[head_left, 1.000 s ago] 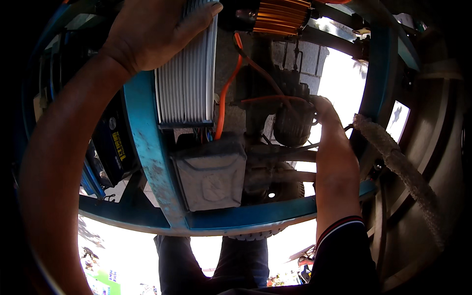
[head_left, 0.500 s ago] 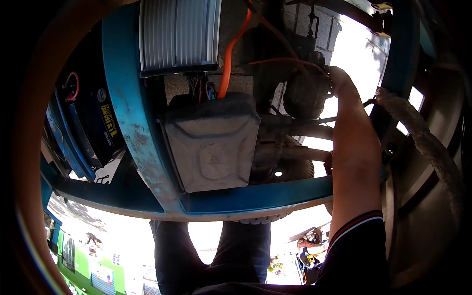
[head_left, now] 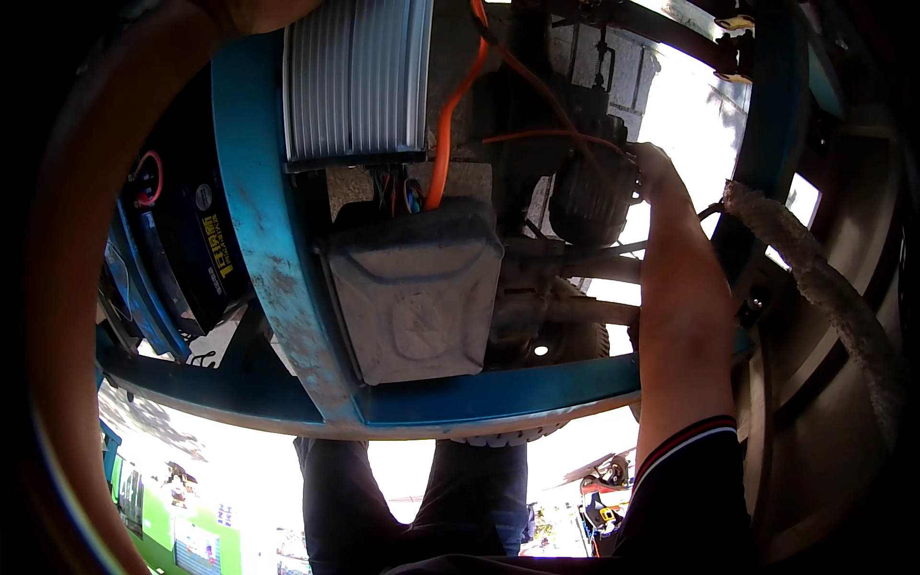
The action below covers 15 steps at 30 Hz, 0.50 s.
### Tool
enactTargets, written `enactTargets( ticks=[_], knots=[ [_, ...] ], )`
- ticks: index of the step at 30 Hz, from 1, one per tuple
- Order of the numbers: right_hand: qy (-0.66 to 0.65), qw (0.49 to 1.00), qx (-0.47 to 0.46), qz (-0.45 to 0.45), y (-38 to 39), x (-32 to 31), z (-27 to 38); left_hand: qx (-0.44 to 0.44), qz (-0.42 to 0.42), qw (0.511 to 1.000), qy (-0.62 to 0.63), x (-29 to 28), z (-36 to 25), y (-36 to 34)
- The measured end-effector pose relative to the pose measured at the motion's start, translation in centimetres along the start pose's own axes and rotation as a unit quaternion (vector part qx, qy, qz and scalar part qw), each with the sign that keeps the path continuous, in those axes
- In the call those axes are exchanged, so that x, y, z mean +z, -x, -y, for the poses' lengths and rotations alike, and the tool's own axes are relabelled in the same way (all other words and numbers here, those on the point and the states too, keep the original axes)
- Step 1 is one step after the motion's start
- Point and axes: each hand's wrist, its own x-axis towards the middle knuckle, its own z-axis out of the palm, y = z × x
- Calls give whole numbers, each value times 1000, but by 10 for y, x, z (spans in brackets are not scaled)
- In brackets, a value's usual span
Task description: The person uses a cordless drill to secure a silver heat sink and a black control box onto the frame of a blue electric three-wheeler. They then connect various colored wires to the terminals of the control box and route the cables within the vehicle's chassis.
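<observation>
My right forearm reaches up into a blue metal frame. My right hand [head_left: 655, 171] is at the right end of a dark ribbed motor [head_left: 586, 192], touching or just beside it. Its fingers are in shadow, partly behind the wrist. My left arm bends round the left rim of the view, and my left hand [head_left: 264, 13] is cut off at the top edge, beside a silver finned metal box [head_left: 356, 81]; its fingers are out of sight. An orange cable [head_left: 450, 110] runs down behind a grey plastic cover [head_left: 417, 297], and a thinner orange wire [head_left: 541, 134] crosses above the motor.
Blue frame bars [head_left: 508, 391] run below and left of the cover. A dark battery [head_left: 206, 240] with a red wire sits at the left. A thick, fuzzy wrapped hose [head_left: 815, 254] hangs at the right. My legs [head_left: 350, 498] stand behind the frame's near edge.
The whole view has shifted slightly, and more of my left hand shows at the top edge. My right hand stays at the motor's end.
</observation>
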Motion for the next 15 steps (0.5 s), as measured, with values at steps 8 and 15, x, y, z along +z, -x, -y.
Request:
enactTargets(
  ticks=[8,15],
  knots=[
    [-2,1000,27,11,3,5,2,25,-11,999,18,2,7,1],
    [-9,1000,-16,21,-33,-16,-19,8,-6,999,40,4,3,-2]
  ],
)
